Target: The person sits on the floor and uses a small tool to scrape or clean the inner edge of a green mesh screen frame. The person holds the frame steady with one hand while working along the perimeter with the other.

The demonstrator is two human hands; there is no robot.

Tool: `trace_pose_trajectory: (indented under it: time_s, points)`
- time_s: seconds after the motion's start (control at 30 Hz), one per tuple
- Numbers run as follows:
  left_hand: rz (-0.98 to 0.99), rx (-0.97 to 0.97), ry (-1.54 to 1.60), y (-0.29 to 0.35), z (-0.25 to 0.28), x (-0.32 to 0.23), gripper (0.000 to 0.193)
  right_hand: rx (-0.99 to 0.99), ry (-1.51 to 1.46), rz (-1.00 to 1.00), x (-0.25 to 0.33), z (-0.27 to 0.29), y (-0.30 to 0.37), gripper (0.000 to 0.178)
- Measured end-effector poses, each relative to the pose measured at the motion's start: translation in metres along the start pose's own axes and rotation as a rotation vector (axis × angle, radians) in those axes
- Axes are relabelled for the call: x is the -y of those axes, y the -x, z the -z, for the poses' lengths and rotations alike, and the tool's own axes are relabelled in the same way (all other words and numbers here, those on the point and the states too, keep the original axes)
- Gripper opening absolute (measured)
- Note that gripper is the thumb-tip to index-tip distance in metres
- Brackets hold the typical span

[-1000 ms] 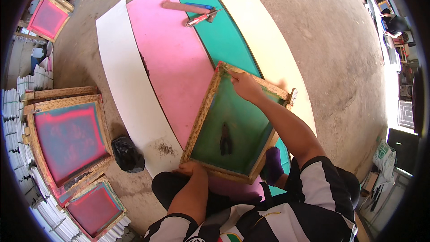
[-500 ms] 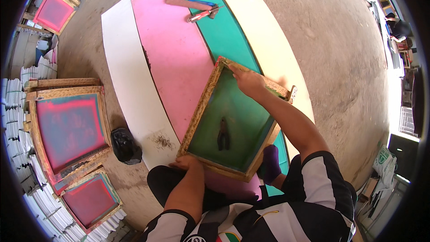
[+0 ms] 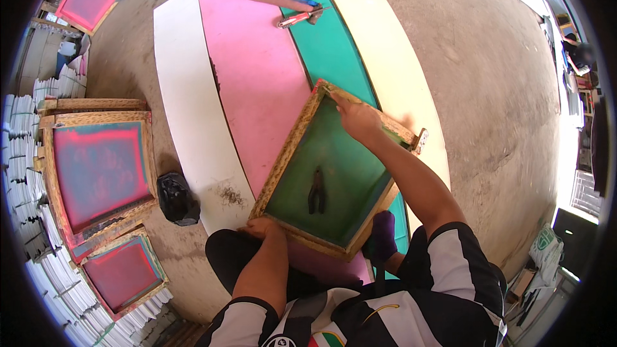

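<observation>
Left grip and right grip clamp a wooden frame over coloured panels; around nine o'clock, probably paper stacks line the floor.

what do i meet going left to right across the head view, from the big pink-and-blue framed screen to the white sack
Big pink-and-blue framed screen → black plastic bag → left hand → dark pliers → right hand → white sack.
</observation>
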State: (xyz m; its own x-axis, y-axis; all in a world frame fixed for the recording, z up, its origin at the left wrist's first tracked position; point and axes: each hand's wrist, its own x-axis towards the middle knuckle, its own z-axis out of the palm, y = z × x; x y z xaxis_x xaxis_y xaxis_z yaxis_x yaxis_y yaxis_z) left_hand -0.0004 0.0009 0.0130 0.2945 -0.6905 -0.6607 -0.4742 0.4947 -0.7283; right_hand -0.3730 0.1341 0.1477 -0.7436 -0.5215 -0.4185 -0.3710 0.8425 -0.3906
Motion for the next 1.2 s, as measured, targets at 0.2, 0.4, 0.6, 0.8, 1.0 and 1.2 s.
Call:
trace_pose_trajectory:
  time_s: [0.2, 0.4, 0.6, 0.8, 1.0, 1.2]
  points:
    - [0.278, -0.195, 1.054, -0.043, -0.039, -0.013, 0.048, 0.172, -0.522, -0.046, -0.022, -0.006, -0.034, 0.043]
    - [-0.069, -0.02, 0.194, 0.017, 0.014, 0.013, 0.05, 0.252, -0.518, 0.016, -0.045, 0.02, -0.05, 0.045]
    - [0.337, -0.416, 1.274, -0.041, -0.039, -0.013, 0.057, 0.192, -0.06, 0.141, -0.014, 0.054, -0.013, 0.045]
    - [0.408, -0.44, 1.337, -0.044, -0.045, -0.029, 0.059, 0.108, -0.03, 0.116, -0.029, 0.034, -0.008, 0.041]
    - [0.422, -0.394, 1.249, -0.111, -0.088, -0.015, 0.058, 0.054, -0.132, 0.113, -0.012, 0.011, -0.013, 0.04]
    - [0.382, -0.39, 1.12, -0.095, -0.086, -0.044, 0.059, 0.057, -0.06, 0.059, -0.023, 0.017, -0.009, 0.039]
